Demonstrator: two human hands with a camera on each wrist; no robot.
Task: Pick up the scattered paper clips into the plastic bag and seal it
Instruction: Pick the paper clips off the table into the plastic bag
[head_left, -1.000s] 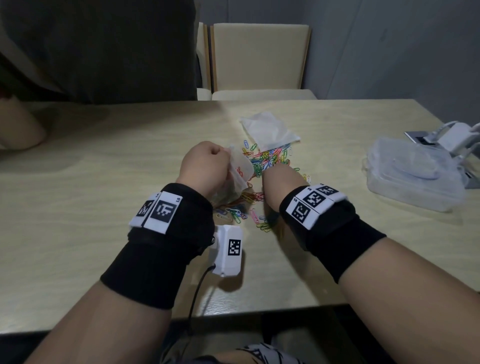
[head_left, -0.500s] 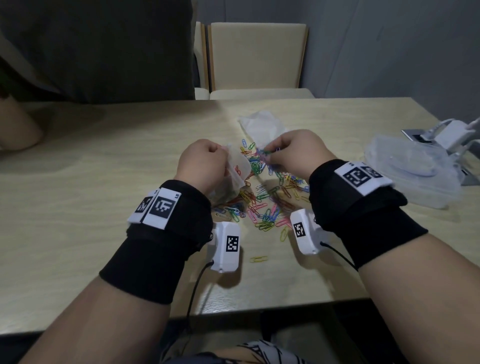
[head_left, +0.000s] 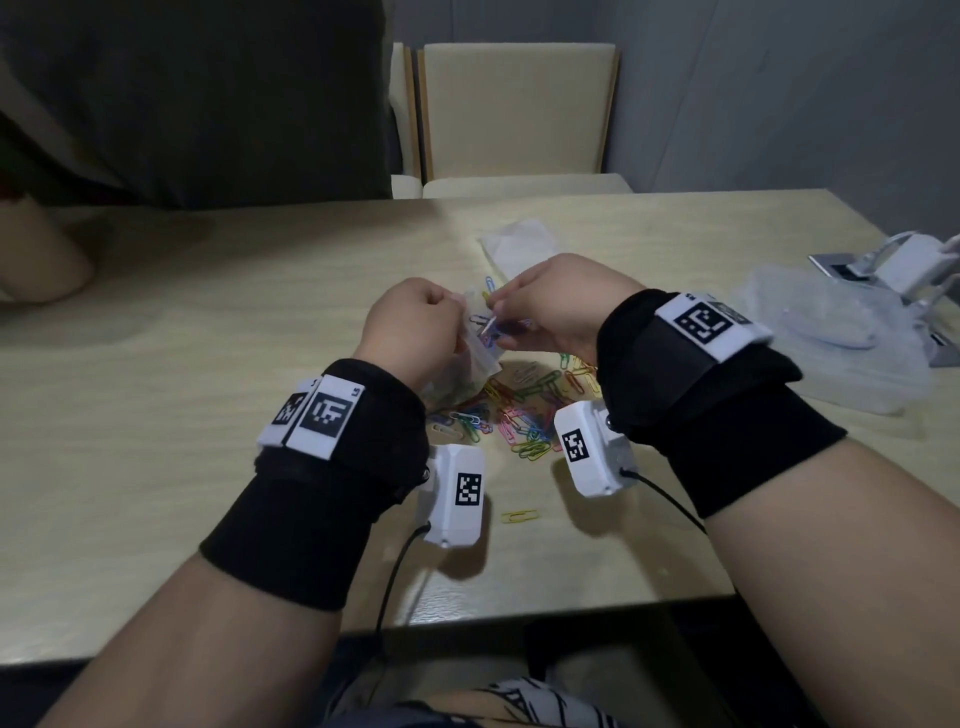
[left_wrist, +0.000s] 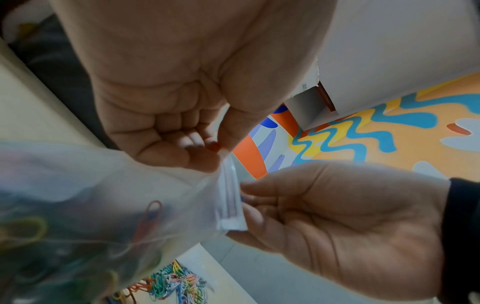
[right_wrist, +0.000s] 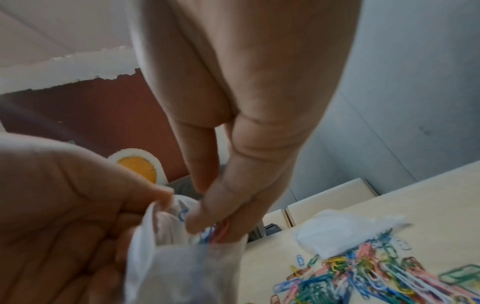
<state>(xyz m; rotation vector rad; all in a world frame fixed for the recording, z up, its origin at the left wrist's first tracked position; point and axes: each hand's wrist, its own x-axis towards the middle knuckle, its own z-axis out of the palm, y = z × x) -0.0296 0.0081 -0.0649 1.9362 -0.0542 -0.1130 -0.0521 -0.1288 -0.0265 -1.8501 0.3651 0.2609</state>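
My left hand (head_left: 427, 323) holds a small clear plastic bag (head_left: 464, 370) up above the table, pinching its zip rim (left_wrist: 230, 193). Several coloured clips show inside the bag (left_wrist: 85, 232). My right hand (head_left: 524, 312) is at the bag's mouth, its fingertips (right_wrist: 200, 218) pinching a few paper clips (right_wrist: 213, 230) just inside the opening. A pile of coloured paper clips (head_left: 527, 410) lies scattered on the table below and right of the bag; the same clips (right_wrist: 369, 275) appear in the right wrist view. One yellow clip (head_left: 519, 516) lies alone nearer me.
A second crumpled clear bag (head_left: 519, 243) lies beyond the pile. A clear plastic box (head_left: 836, 348) and a white charger (head_left: 911, 260) sit at the right. Another person's arm (head_left: 39, 262) rests at the far left. Chairs (head_left: 514, 109) stand behind the table (head_left: 182, 415).
My right hand has lifted off the clip pile with clips pinched and moved up and left to the bag's mouth. The left hand has kept the bag raised.
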